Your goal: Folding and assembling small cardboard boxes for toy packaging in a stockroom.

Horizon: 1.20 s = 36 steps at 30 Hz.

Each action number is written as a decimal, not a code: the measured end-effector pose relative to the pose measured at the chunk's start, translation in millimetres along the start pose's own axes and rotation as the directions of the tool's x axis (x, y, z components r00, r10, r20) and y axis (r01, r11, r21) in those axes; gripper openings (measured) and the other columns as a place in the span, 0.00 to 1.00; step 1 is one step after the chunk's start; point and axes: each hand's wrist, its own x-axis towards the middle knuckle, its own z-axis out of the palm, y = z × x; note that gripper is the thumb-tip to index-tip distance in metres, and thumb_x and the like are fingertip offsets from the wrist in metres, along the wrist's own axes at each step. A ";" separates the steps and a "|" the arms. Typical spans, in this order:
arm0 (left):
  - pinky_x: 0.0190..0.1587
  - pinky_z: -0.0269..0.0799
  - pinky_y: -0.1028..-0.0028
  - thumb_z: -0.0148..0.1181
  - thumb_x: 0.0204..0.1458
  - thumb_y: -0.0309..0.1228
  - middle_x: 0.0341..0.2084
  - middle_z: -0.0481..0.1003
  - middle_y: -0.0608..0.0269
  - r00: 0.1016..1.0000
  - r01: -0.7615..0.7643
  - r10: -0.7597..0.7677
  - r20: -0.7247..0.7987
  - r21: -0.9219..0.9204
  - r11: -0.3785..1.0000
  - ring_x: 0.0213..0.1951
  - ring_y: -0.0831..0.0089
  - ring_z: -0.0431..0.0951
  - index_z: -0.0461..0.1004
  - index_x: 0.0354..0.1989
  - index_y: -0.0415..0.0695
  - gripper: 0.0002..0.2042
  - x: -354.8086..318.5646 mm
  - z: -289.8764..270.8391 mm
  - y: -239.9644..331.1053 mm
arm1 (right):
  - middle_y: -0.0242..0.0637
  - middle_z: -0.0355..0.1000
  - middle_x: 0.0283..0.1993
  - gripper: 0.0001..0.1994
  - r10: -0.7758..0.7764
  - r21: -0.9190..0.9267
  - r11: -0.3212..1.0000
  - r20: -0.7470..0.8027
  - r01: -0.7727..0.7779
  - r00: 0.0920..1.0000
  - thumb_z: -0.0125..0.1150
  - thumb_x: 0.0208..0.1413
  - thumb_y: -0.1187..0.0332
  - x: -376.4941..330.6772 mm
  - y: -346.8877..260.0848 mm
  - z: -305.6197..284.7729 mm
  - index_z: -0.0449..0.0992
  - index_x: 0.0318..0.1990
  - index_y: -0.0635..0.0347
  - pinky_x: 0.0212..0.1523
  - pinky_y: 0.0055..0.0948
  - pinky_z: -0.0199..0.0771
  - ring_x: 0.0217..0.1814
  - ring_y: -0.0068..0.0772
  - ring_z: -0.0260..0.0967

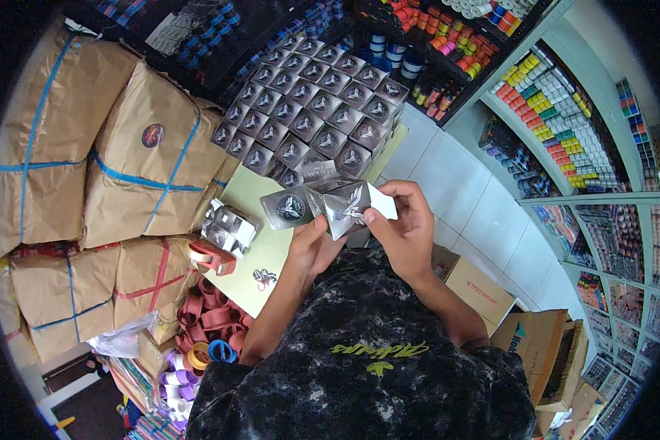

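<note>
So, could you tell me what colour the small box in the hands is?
Silver-grey small box, clearest in the head view.

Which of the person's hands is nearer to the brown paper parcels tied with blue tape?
Left. The left hand holds the silver carton on the side facing the brown paper parcels; the right hand grips the carton's far side, farther from them.

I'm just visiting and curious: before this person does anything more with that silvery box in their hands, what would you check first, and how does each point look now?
1. Left hand grips the silver box: ok.
2. Right hand pinches its white flap: ok.
3. Box fully folded: not ok, flap open.
4. Something inside the box: cannot tell.
5. Bare spot on the pale table: ok.
6. Stack of finished boxes tidy: ok.
</note>
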 end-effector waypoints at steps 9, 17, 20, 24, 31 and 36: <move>0.72 0.52 0.55 0.67 0.52 0.51 0.63 0.69 0.55 0.998 0.067 -0.066 0.023 -0.045 0.997 0.66 0.60 0.66 0.62 0.69 0.41 0.40 -1.3 -1.8 -2.4 | 0.32 0.70 0.45 0.15 0.008 -0.005 1.000 0.016 -0.008 1.000 0.63 0.59 0.82 -2.1 -0.5 -0.4 0.69 0.51 0.66 0.52 0.24 0.68 0.49 0.20 0.67; 0.71 0.53 0.57 0.68 0.49 0.51 0.63 0.69 0.58 0.997 0.070 -0.068 0.033 -0.088 0.994 0.65 0.61 0.67 0.63 0.68 0.43 0.40 -4.4 -3.2 -5.6 | 0.30 0.70 0.42 0.13 -0.023 -0.071 0.997 -0.001 0.023 1.000 0.64 0.60 0.80 -4.1 -1.8 4.8 0.70 0.49 0.65 0.46 0.21 0.69 0.45 0.18 0.67; 0.71 0.53 0.57 0.68 0.49 0.51 0.63 0.69 0.59 0.995 0.091 -0.088 0.040 -0.069 0.993 0.65 0.61 0.67 0.63 0.68 0.43 0.40 -5.9 2.0 -3.8 | 0.30 0.69 0.41 0.12 -0.065 -0.075 0.995 -0.009 0.064 0.998 0.64 0.59 0.80 -3.9 -0.1 6.0 0.70 0.49 0.65 0.46 0.21 0.69 0.44 0.17 0.67; 0.71 0.53 0.58 0.67 0.50 0.51 0.63 0.69 0.58 0.996 0.091 -0.090 0.027 -0.044 0.995 0.65 0.62 0.67 0.63 0.68 0.43 0.40 -6.8 1.0 -6.2 | 0.30 0.69 0.42 0.13 -0.106 -0.095 0.990 -0.031 0.103 0.994 0.64 0.59 0.81 -7.7 5.4 5.2 0.70 0.48 0.65 0.46 0.21 0.69 0.44 0.18 0.67; 0.69 0.57 0.58 0.67 0.52 0.49 0.59 0.73 0.57 1.000 0.014 -0.014 -0.001 -0.181 0.983 0.63 0.61 0.70 0.67 0.64 0.40 0.35 -5.3 -8.1 -6.0 | 0.36 0.71 0.46 0.19 -0.178 -0.054 0.981 0.138 0.186 0.974 0.64 0.61 0.72 -8.5 1.1 0.6 0.70 0.57 0.70 0.55 0.28 0.68 0.50 0.25 0.68; 0.72 0.52 0.53 0.64 0.52 0.54 0.63 0.70 0.54 1.000 -0.002 0.003 0.011 -0.061 0.998 0.65 0.57 0.68 0.64 0.67 0.40 0.40 -6.1 -11.8 -6.3 | 0.38 0.72 0.52 0.18 -0.048 0.071 0.997 0.158 0.038 0.986 0.57 0.67 0.65 -7.8 -2.2 -8.6 0.70 0.57 0.70 0.57 0.29 0.67 0.53 0.26 0.68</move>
